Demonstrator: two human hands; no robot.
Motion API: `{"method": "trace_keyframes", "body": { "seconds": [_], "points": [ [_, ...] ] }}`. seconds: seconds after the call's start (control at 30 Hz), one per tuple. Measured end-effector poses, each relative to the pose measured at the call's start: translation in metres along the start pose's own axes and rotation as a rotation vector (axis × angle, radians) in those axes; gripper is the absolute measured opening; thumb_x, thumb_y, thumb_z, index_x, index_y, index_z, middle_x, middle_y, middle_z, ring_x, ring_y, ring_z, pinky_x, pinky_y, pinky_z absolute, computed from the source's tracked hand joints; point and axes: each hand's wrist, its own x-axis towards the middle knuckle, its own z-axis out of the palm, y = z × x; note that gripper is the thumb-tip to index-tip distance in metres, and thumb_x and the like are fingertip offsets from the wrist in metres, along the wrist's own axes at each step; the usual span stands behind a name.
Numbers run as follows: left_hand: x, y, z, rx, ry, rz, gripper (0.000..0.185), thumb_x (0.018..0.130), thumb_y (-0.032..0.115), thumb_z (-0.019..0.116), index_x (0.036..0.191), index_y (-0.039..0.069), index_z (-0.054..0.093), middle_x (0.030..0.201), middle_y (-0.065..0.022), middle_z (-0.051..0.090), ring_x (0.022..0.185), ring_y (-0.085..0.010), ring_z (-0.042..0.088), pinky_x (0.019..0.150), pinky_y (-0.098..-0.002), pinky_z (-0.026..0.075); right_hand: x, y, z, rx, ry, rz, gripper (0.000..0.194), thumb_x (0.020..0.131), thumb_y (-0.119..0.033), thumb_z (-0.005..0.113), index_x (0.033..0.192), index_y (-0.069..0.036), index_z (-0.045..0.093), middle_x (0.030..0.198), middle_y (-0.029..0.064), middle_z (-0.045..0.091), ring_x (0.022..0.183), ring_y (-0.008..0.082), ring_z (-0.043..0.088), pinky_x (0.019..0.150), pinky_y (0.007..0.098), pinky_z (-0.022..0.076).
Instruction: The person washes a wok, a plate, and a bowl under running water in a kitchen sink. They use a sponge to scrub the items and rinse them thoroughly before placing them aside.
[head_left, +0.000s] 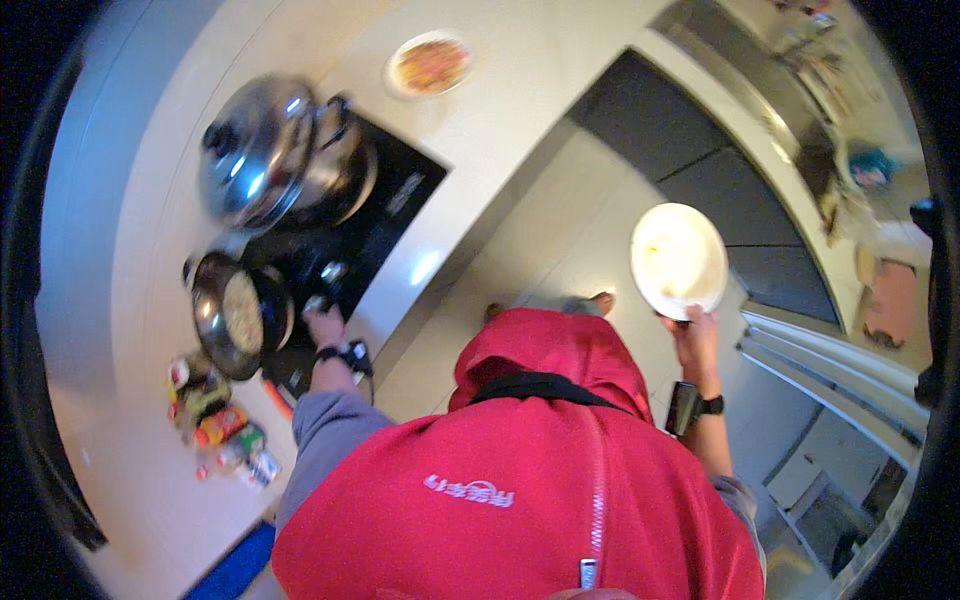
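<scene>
In my raised right hand (696, 330) is a white bowl (675, 255), gripped by its rim above the floor. Faint yellowish residue marks its inner surface. My left hand (327, 327) reaches over the front of the black gas stove (367, 225), its fingers at a stove knob (315, 303); blur hides the exact grip. A second knob (333, 271) is just beyond that hand. Left of it, a wok (206, 300) with pale food (244, 313) inside sits on the near burner. A large lidded steel pot (262, 161) stands on the far burner.
A plate of reddish-yellow food (433, 66) rests on the counter (495, 97) beyond the stove. Several seasoning bottles (221, 424) crowd the counter beside the wok. Across the floor (555, 225) on the right runs another counter with a pink cutting board (892, 300).
</scene>
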Motion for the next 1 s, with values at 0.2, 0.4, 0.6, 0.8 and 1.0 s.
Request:
{"method": "trace_keyframes", "body": {
  "seconds": [0.2,0.4,0.6,0.8,1.0],
  "points": [
    [-0.102,0.080,0.045,0.118,0.080,-0.218,0.046,0.083,0.017,0.055,0.120,-0.007,0.044,0.111,-0.0305,0.058,0.103,-0.0433,0.057,0.091,-0.0440,0.046,0.068,-0.057,-0.049,0.044,-0.016,0.068,0.049,0.082,0.001,0.038,0.130,0.005,0.031,0.118,0.0235,0.053,0.091,0.0341,0.065,0.060,0.0367,0.0627],
    [-0.150,0.219,0.095,-0.020,-0.852,-0.254,0.026,0.087,0.016,0.056,0.106,-0.002,0.055,0.080,-0.0153,0.062,0.063,-0.0269,0.061,0.054,-0.0395,0.052,0.128,-0.112,-0.112,0.082,-0.014,0.043,0.050,0.081,0.003,0.037,0.130,0.003,0.031,0.118,0.0240,0.052,0.093,0.0359,0.064,0.062,0.0379,0.0632],
    [-0.110,0.381,0.145,-0.244,-1.015,-0.241,0.024,0.090,0.019,0.058,0.108,0.004,0.056,0.075,-0.0080,0.061,0.056,-0.0170,0.058,0.047,-0.0323,0.050,0.187,-0.152,-0.135,0.158,0.054,0.072,0.050,0.081,0.003,0.037,0.130,0.005,0.030,0.118,0.0253,0.052,0.093,0.0364,0.064,0.061,0.0368,0.0633],
    [-0.021,0.610,0.216,-0.452,-1.202,-0.081,0.034,0.092,0.028,0.058,0.116,0.005,0.052,0.080,-0.0092,0.061,0.059,-0.0160,0.058,0.052,-0.0296,0.051,0.266,-0.196,-0.126,0.240,0.068,0.044,0.048,0.084,0.002,0.038,0.131,0.007,0.028,0.118,0.0253,0.052,0.094,0.0366,0.064,0.061,0.0364,0.0630],
    [-0.023,0.875,0.258,-0.586,-1.649,0.229,0.051,0.093,0.035,0.057,0.131,0.007,0.041,0.105,-0.0141,0.059,0.083,-0.0207,0.062,0.070,-0.0337,0.054,0.340,-0.260,-0.097,0.307,0.108,0.014,0.051,0.087,-0.001,0.041,0.135,0.000,0.026,0.125,0.0222,0.048,0.100,0.0357,0.061,0.070,0.0397,0.0618]
  ]
}}
